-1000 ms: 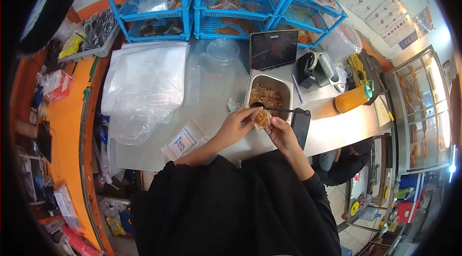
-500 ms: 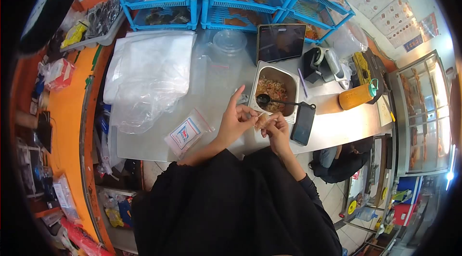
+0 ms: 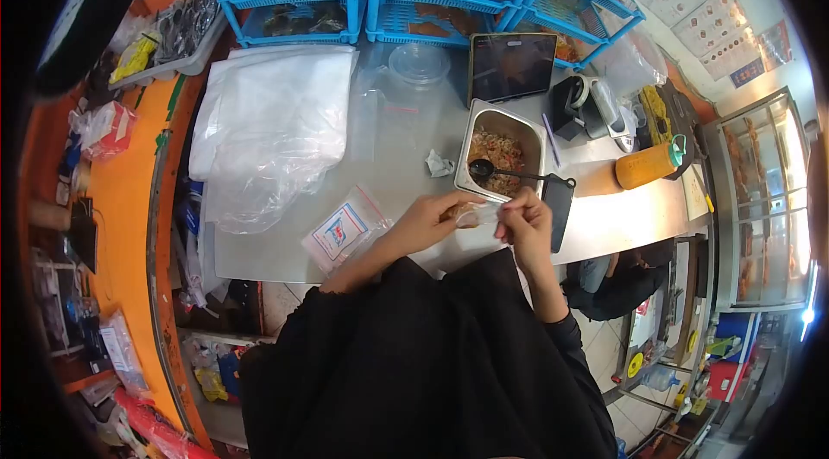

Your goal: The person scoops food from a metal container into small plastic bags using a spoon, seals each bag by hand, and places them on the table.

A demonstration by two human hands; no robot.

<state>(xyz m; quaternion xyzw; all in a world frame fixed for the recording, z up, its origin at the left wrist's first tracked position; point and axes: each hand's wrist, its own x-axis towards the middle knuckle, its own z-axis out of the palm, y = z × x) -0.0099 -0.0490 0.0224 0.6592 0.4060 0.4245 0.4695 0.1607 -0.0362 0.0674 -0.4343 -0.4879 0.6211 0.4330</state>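
In front of my body, a small clear plastic bag (image 3: pixel 473 215) with something brownish inside is stretched between my hands. My left hand (image 3: pixel 428 222) is closed on its left end, thumb and fingers pressed together. At the other end my right hand (image 3: pixel 529 224) pinches the plastic. Just beyond them stands a steel food pan (image 3: pixel 537 132) with a chopped, mixed filling (image 3: pixel 496 148) in it. A black spoon (image 3: pixel 482 170) rests in the filling, its handle over the rim. A dark phone (image 3: pixel 561 210) lies behind my right hand, partly hidden by it.
A printed zip bag (image 3: pixel 341 231) lies left of my left forearm, and a crumpled scrap (image 3: pixel 439 164) sits beside the pan. Plastic sheets (image 3: pixel 272 109) cover the table's left side. A tablet (image 3: pixel 511 69), a clear lid (image 3: pixel 420 64) and blue racks (image 3: pixel 432 27) stand behind; an orange bottle (image 3: pixel 646 167) is right.
My hands have drawn farther apart, pulling the small bag out between them. My left index finger, raised before, has folded down. The view has shifted slightly.
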